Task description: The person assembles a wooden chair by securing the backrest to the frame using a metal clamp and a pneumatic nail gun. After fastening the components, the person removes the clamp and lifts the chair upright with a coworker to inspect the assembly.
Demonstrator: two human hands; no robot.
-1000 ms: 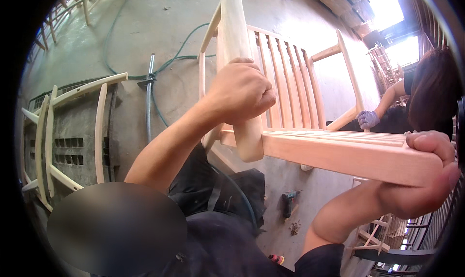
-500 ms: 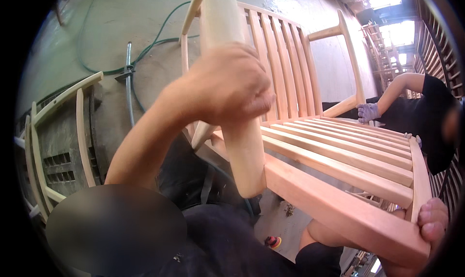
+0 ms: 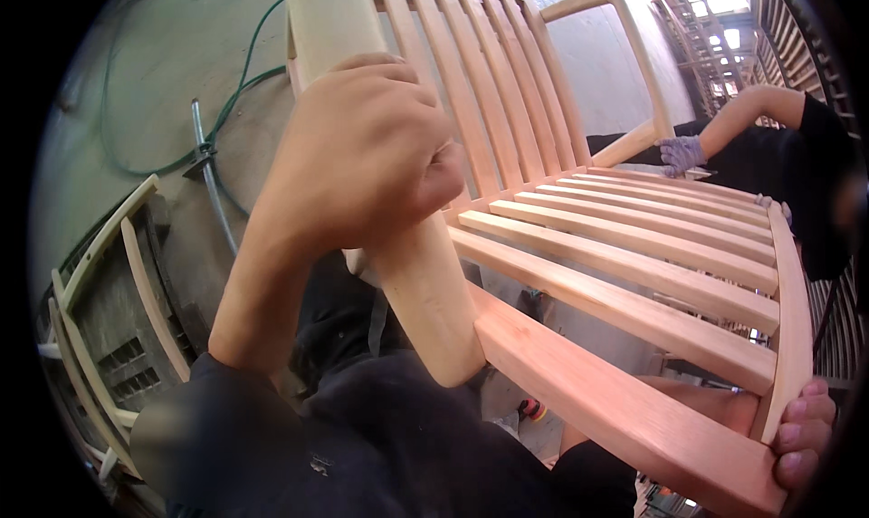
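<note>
A pale wooden slatted chair is tilted in front of me, its slatted back at the far side. My left hand is closed round the thick, rounded side piece of its frame. At the lower right, my right hand wraps its fingers round the seat frame's near right corner; its forearm passes under the seat and is partly hidden by the rail. Opposite me, a co-worker's gloved hand touches the chair's far side. That person's other gloved hand is at the far end of the seat's right rail.
At the left, another pale wooden frame lies by a dark crate-like surface. A green hose and a metal bar lie on the floor beyond my left arm. Under the chair is a red and black round tool. Stacked wooden frames stand at the back right.
The near side piece and chair back have shifted left in view, with my left hand still round the piece. My right hand keeps its grip on the corner.
</note>
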